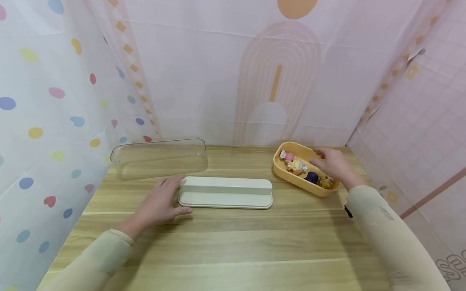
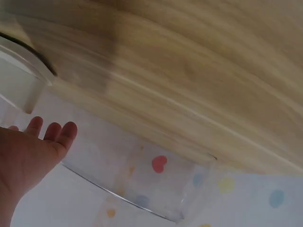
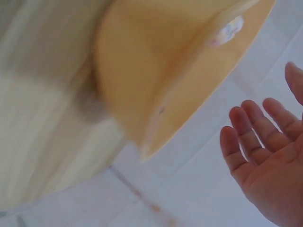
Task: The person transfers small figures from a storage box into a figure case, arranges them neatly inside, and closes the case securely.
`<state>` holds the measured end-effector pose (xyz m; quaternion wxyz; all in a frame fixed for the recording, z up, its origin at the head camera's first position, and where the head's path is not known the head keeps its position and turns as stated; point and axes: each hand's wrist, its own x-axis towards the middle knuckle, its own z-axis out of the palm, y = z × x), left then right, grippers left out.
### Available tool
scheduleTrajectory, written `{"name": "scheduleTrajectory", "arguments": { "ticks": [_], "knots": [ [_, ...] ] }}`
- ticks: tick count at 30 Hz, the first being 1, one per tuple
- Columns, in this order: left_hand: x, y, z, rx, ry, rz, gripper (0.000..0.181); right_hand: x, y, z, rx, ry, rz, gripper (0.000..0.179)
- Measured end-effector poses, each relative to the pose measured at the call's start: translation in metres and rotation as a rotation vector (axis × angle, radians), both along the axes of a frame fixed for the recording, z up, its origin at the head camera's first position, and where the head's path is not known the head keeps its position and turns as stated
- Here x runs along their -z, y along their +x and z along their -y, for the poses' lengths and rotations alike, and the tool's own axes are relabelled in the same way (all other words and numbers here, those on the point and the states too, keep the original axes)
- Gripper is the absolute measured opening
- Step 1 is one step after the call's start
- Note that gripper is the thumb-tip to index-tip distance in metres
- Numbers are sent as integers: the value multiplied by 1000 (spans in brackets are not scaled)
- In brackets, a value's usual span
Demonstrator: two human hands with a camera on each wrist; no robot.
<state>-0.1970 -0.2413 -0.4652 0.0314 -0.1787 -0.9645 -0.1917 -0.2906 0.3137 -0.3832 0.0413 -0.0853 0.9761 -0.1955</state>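
A long cream stepped base (image 1: 225, 198) with rounded corners lies across the middle of the table. My left hand (image 1: 162, 202) is at its left end, fingers spread and thumb apart, gripping nothing. In the left wrist view the fingers of that hand (image 2: 35, 151) show between the base (image 2: 21, 75) and a clear plastic cover (image 2: 128, 165). On the right stands a yellow-orange bin (image 1: 287, 178) with several small toy figures (image 1: 296, 166) inside. Over its right end hovers my right hand (image 1: 335, 163). The right wrist view shows that hand (image 3: 270, 156) with relaxed, separated fingers beside the bin (image 3: 137, 71).
The clear cover (image 1: 164, 161) stands at the back left, close to the curtain. Patterned curtains (image 1: 204, 81) rise behind the table and along both sides. The wooden table (image 1: 233, 250) extends in front of the base.
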Motion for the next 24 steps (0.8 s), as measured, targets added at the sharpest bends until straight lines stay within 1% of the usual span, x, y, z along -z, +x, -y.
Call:
{"name": "scheduleTrajectory", "arguments": {
  "ticks": [2,6,9,12,14,20,24],
  "knots": [
    [3,-3,-2,-18,10,24,116,0,-6,13,-29,-1,33,68],
    [9,-10,0,-46,41,67,119,2,-16,29,-69,72,91,70],
    [12,-16,3,-51,86,110,119,6,-22,32,-61,124,145,74],
    [16,-21,6,-39,135,143,117,13,-27,30,-42,114,200,77],
    [19,-24,8,-30,165,160,115,19,-30,28,-40,94,219,79],
    [24,-27,13,-9,200,170,108,32,-34,23,-39,66,249,80],
    [25,-27,14,20,227,144,102,37,-37,25,-27,51,259,76]
  ]
}}
